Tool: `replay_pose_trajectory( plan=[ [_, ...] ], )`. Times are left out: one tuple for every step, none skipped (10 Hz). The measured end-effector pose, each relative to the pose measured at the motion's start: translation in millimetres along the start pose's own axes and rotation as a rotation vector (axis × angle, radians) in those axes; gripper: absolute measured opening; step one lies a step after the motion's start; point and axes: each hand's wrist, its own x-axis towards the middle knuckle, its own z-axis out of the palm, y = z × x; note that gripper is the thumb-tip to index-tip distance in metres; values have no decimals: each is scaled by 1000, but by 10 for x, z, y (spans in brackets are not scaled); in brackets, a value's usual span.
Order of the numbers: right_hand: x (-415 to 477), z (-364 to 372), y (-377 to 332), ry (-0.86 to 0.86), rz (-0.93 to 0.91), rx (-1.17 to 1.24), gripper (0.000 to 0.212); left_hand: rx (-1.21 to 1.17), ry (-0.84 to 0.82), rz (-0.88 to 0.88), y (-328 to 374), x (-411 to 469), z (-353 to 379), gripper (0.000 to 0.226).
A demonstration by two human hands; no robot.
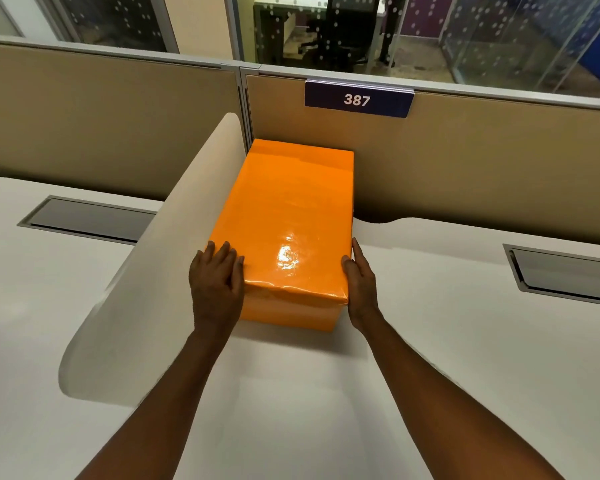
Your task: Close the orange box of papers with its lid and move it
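Note:
The orange box (pixel 291 317) stands on the white desk (pixel 430 341) with its glossy orange lid (pixel 288 216) fitted on top, so the papers are hidden. Its far end reaches the tan partition. My left hand (pixel 215 275) lies flat against the box's near left side, fingers over the lid's edge. My right hand (pixel 359 278) presses the near right side, thumb on the lid's corner. Both hands clamp the box between them.
A curved white divider (pixel 160 258) rises just left of the box. A tan partition wall (pixel 482 161) with a "387" sign (pixel 357 99) stands behind. Grey cable hatches (pixel 84 218) (pixel 568 271) are set in the desks at left and right.

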Motion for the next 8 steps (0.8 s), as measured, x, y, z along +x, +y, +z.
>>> replay_pose_trajectory(
  plan=[
    [24, 17, 4, -8, -8, -25, 50, -4, 9, 0, -40, 46, 14, 27],
    [24, 34, 5, -8, -9, -27, 51, 9, 18, -7, -58, 63, 29, 27],
    [5, 27, -9, -22, -8, -51, 52, 30, 3, -11, -59, 43, 26, 27],
    [-34, -7, -102, -59, 2, -179, 57, 103, -102, -20, -22, 84, -32, 30],
    [-60, -9, -204, -61, 31, -357, 61, 172, -204, -32, 63, 116, -71, 32],
    [-191, -16, -331, 4, 59, -505, 71, 131, -219, -79, 252, 66, -202, 38],
    [-327, -100, -344, 121, 74, -481, 73, 64, -146, -9, 448, -144, -237, 43],
    [-537, -285, -356, 229, 62, -483, 69, -60, -161, 96, 803, -473, -173, 44]
  ],
)
